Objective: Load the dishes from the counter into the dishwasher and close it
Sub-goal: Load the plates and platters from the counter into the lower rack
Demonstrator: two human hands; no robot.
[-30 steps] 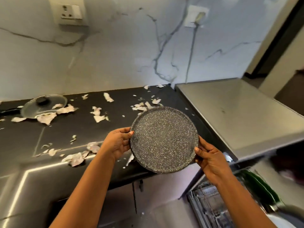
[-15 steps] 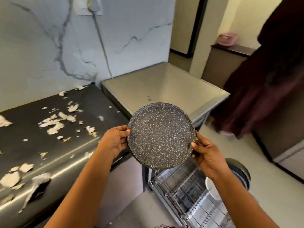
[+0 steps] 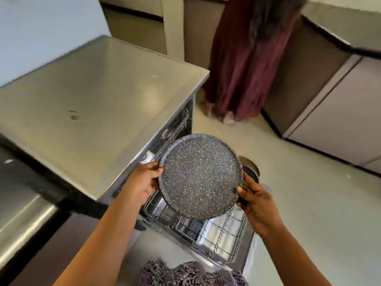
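I hold a round dark speckled plate [image 3: 199,176] by its two edges, flat side up toward me, above the open dishwasher. My left hand [image 3: 144,179] grips its left rim and my right hand [image 3: 254,200] grips its lower right rim. Under the plate the pulled-out wire rack [image 3: 216,236] of the dishwasher shows, and part of the upper rack [image 3: 177,129] sits inside the machine. A dark pot or bowl [image 3: 250,168] peeks out behind the plate's right edge.
The dishwasher's steel top [image 3: 92,96] fills the left. The dark counter edge [image 3: 24,203] lies at lower left. A person in a long maroon skirt [image 3: 243,65] stands on the floor behind the dishwasher. Grey cabinets [image 3: 329,100] line the right.
My view has swung right and down from the counter to the dishwasher. The plate, still in both hands, has come over the open lower rack.
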